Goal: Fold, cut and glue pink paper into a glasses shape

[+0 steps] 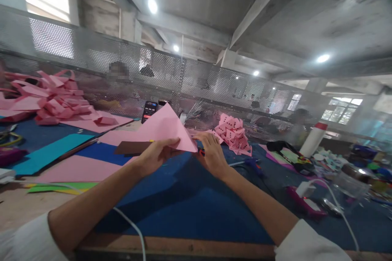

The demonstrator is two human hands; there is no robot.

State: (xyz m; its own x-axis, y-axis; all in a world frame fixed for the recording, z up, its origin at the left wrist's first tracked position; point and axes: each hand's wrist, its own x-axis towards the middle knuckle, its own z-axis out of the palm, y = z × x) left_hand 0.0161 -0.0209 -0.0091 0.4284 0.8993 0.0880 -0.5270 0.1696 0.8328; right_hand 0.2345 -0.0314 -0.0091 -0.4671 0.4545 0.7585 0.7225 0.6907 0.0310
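A folded pink sheet, paper or thin foam, is raised in front of me with its peak pointing up. My left hand pinches its lower edge, the thumb lying on the near face. At the sheet's right corner, my right hand has its fingers curled in against the edge. A small orange and black item shows beside the right thumb; whether it is in the hand or behind it is unclear. Below both hands lies a dark blue mat.
Pink strips are heaped at left; dotted pink pieces are piled behind my right hand. A glue gun, phone, teal sheet, purple power strip, glass jar and white cable surround the mat.
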